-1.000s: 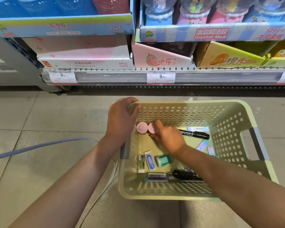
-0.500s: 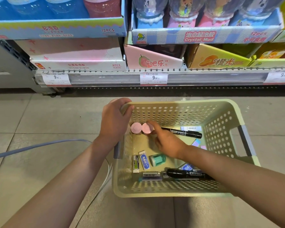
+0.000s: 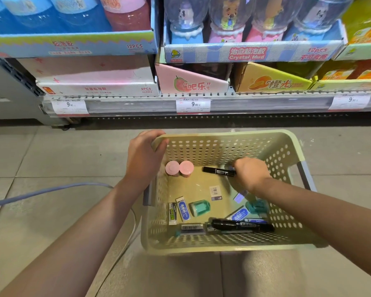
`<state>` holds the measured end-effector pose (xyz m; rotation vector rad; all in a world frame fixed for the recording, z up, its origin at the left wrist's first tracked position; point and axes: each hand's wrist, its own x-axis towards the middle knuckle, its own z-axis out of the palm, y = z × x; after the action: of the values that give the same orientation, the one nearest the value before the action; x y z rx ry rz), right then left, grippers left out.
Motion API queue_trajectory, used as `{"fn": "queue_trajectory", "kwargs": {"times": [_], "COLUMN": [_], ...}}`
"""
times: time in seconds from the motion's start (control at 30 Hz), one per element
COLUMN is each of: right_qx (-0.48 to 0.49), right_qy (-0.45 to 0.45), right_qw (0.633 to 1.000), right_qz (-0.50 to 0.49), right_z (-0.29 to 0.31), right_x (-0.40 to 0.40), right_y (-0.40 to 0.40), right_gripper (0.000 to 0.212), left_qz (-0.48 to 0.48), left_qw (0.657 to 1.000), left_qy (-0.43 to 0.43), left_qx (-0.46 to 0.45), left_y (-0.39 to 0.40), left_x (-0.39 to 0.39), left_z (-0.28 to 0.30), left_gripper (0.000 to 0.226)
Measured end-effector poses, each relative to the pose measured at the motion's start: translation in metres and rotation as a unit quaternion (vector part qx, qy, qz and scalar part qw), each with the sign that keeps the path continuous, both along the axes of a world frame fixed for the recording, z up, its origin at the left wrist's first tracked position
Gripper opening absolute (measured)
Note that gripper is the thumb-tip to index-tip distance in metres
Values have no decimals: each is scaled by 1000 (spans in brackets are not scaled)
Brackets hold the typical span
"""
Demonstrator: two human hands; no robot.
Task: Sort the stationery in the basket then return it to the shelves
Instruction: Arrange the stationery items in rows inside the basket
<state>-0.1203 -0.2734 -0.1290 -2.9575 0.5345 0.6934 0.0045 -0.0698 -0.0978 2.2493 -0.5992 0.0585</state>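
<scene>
Left hand (image 3: 145,156) grips the basket (image 3: 287,146) rim, frame centre. Right hand (image 3: 250,173) grips a marker (image 3: 217,171). Upper-right shelf box (image 3: 247,53) reads "Crystal Mud", "12pcs".

Single head-mounted wide-angle view, aimed forward and steeply down from close above a pale green perforated plastic basket (image 3: 287,151) on the grey tiled floor (image 3: 51,159); the stocked shop shelf edge (image 3: 244,102) crosses the upper frame.
</scene>
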Motion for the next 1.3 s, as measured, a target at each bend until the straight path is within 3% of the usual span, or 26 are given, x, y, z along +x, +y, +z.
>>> {"fn": "queue_trajectory", "kwargs": {"times": [0.23, 0.43, 0.77, 0.9, 1.03, 1.17, 1.3], "right_qx": [-36, -61, -80, -36, -67, -93, -104], "right_qy": [-4, 2, -3, -13, 35, 71, 67], "right_qw": [997, 988, 983, 994, 994, 991, 991], "right_qz": [64, 142, 164, 104, 72, 69, 41], "right_z": [-14, -19, -33, -18, -9, -16, -24], "right_x": [-2, 2, 1, -5, -12, -11, -11], "right_y": [7, 15, 16, 10, -3, -5, -6], "right_gripper": [13, 26, 42, 19, 10, 26, 65], "left_qz": [-14, -8, 0, 10, 14, 16, 17], "left_qw": [1000, 1000, 1000, 1000, 1000, 1000, 1000], "left_qy": [-15, -7, -1, 11, 18, 12, 12], "left_qx": [9, 5, 1, -2, 2, -1, -1], "left_y": [0, 0, -1, -1, -1, -1, 0], "left_x": [-2, 0, -1, 0, 0, -1, -1], "left_z": [3, 1, 2, 1, 0, 0, -1], "left_gripper": [10, 13, 13, 12, 15, 15, 16]}}
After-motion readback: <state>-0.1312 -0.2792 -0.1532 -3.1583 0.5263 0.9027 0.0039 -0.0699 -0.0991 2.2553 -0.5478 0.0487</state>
